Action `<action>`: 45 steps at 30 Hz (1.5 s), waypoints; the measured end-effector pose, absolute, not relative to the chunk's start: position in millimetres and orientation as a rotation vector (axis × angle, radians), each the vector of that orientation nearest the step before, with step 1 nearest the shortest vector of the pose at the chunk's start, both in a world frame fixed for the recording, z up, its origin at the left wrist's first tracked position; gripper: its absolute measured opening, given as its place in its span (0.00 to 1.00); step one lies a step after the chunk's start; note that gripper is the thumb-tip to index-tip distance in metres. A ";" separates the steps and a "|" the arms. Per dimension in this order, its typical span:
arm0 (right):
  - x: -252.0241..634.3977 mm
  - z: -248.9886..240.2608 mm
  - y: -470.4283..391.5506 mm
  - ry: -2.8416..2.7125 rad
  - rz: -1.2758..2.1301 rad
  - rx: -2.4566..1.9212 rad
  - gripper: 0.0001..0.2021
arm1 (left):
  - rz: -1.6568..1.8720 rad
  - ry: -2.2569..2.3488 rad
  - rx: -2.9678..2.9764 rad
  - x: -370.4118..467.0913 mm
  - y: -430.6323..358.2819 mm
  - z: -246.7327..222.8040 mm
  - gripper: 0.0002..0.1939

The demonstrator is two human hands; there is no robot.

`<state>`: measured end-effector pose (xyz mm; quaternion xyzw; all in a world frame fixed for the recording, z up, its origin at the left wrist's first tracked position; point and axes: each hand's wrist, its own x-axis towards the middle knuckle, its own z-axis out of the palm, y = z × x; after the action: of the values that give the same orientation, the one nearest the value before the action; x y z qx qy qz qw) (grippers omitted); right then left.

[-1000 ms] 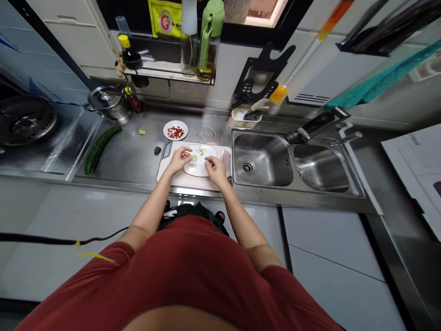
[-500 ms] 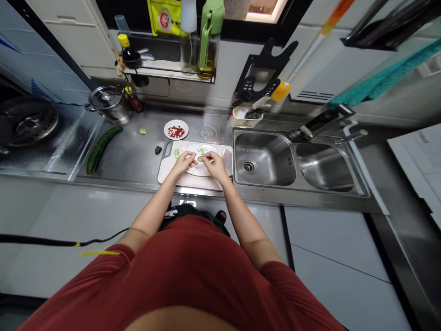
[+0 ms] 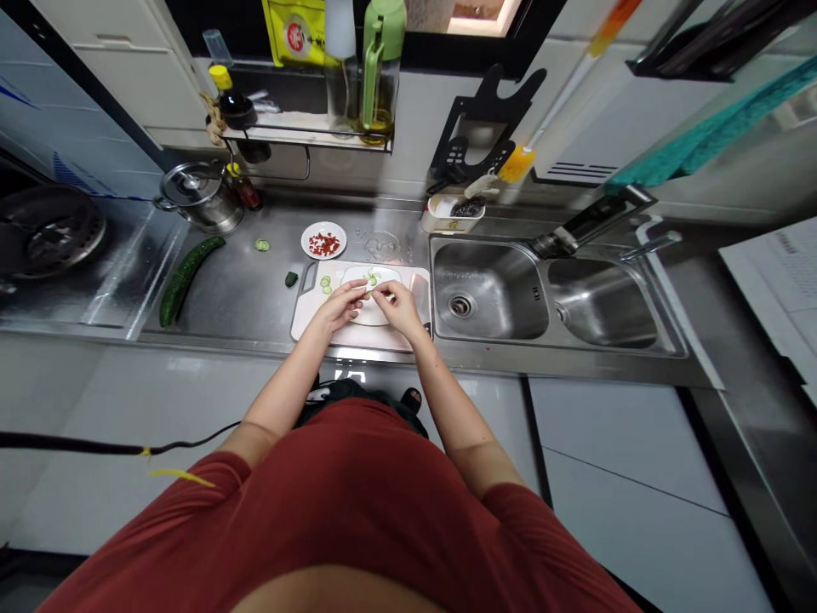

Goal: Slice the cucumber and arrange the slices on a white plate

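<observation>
Both hands are over a white plate (image 3: 376, 317) on a pale cutting board (image 3: 312, 319). Light green cucumber slices (image 3: 372, 277) lie on the plate, and a few more slices (image 3: 326, 284) are on the board to the left. My left hand (image 3: 345, 305) has its fingers bent, with the tips by those of my right hand. My right hand (image 3: 394, 305) is pinched on a small piece that looks like a cucumber slice. Whether my left fingers also grip it is too small to tell.
Left on the counter are a long cucumber (image 3: 185, 277), a steel pot (image 3: 201, 197), a cucumber end (image 3: 291, 279) and a loose slice (image 3: 262, 245). A plate of red pieces (image 3: 324, 241) stands behind the board. The double sink (image 3: 491, 289) is at the right.
My left hand has moved slightly right, its fingertips now meeting those of my right hand. The view has shifted a little.
</observation>
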<state>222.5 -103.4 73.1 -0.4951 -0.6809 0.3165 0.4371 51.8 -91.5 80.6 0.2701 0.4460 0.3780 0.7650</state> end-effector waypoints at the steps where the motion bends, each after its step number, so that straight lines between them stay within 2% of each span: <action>1: 222.8 73.7 -104.0 -1.705 0.780 -1.232 0.07 | 0.838 0.977 0.606 51.3 -91.3 82.1 0.28; 22: 225.2 69.2 -96.5 -1.723 0.786 -1.272 0.13 | 0.981 1.007 1.036 53.7 -84.0 84.9 0.31; 45: 231.8 22.2 -86.4 -1.587 1.153 -1.505 0.07 | 0.921 1.114 1.120 61.4 -75.1 28.9 0.18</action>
<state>231.8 -86.4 22.2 -0.5750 -0.6062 0.4405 0.3284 61.4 -75.1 28.9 0.4851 0.4826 0.3991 0.6104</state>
